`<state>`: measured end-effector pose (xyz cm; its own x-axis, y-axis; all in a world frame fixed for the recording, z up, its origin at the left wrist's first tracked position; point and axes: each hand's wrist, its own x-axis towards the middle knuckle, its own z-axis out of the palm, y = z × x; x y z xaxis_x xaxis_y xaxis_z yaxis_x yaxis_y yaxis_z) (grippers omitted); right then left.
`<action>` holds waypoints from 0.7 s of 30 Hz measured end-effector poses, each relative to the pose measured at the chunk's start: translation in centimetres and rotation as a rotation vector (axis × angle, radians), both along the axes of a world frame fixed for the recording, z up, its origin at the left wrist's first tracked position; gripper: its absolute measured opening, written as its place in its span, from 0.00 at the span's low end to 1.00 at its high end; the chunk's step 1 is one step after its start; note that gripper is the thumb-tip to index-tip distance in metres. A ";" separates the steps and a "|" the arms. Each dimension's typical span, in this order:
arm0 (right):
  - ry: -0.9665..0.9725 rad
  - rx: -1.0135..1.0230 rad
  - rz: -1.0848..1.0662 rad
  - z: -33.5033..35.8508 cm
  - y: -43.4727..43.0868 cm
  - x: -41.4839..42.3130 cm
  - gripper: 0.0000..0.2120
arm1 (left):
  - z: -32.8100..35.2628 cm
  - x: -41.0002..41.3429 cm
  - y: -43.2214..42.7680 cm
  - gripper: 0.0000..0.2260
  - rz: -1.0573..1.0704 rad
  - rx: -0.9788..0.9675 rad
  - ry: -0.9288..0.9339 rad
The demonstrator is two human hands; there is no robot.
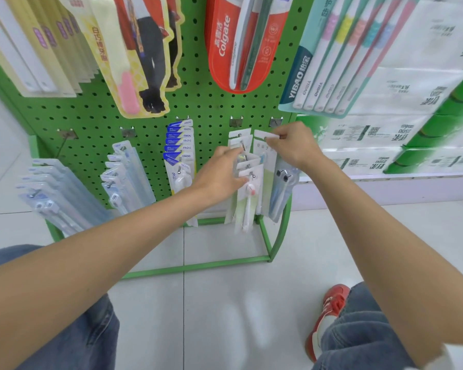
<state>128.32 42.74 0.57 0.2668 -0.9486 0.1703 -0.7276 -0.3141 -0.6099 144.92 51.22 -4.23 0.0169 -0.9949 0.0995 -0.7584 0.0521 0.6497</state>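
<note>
Head-camera view of a green pegboard rack [96, 121] of toothbrushes standing on a pale tiled floor [225, 316]. Legible writing includes "Colgate" in white on a red oval pack [222, 49] hanging at top centre, "FROG" on a row of blue-topped packs [179, 140] on a lower hook, and "YIBAO" on the teal corner of a multi-brush pack [332, 62] at upper right. Stacked white-and-green paper packs [385, 134] fill the shelf to the right, some printed "500".

Both bare arms stretch forward to the bottom row. The left hand [222, 174], fingers curled, grips the front of a bunch of white-carded packs [247, 166] strung on one hook, its thumb pressed near a pink-and-white brush. The right hand [292, 148], wrist bent, pinches the top edge of a single white-carded pack [262, 134] between thumb and fingertip. That pack is at the lower right of the rack, just beside the bunch and below a metal hook bracket [275, 121]; whether it hangs on the hook cannot be told. Blue jeans [64, 343] and a red shoe [329, 311] show at the bottom.
</note>
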 end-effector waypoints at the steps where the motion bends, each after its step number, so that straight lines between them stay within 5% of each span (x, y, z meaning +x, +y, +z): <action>1: 0.016 0.014 0.017 -0.1 -0.2 0.1 0.20 | -0.1 0.0 -0.1 0.30 0.002 -0.006 0.013; 13: 0.128 0.125 0.214 -0.7 -2.2 0.8 0.10 | -0.7 0.6 -0.7 0.32 0.016 -0.001 0.014; 21: 0.081 0.025 0.208 -1.2 -1.9 2.6 0.05 | -0.8 0.4 -0.5 0.32 0.007 -0.001 0.044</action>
